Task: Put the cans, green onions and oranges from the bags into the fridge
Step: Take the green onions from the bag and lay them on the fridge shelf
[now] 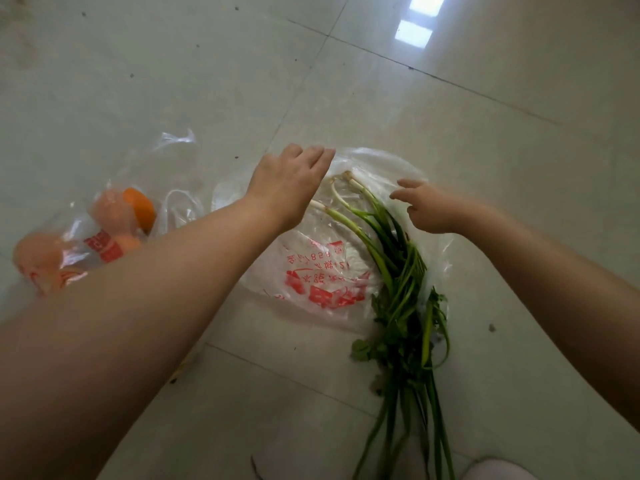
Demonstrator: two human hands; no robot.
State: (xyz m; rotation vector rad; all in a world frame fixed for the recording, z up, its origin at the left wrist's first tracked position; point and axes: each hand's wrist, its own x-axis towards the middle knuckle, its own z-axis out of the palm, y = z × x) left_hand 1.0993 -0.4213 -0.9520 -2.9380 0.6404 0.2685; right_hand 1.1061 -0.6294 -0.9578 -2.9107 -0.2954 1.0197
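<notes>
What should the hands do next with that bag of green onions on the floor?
Probably close the right hand around the green onions near their white ends and draw them out. Both hands hover empty over the clear bag, the left hand at its edge, and the leafy ends already stick out.

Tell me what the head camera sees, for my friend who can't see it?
Two bare hands, left hand and right hand, reach over a clear bag of green onions on a tiled floor. A second bag with oranges lies to the left.
</notes>
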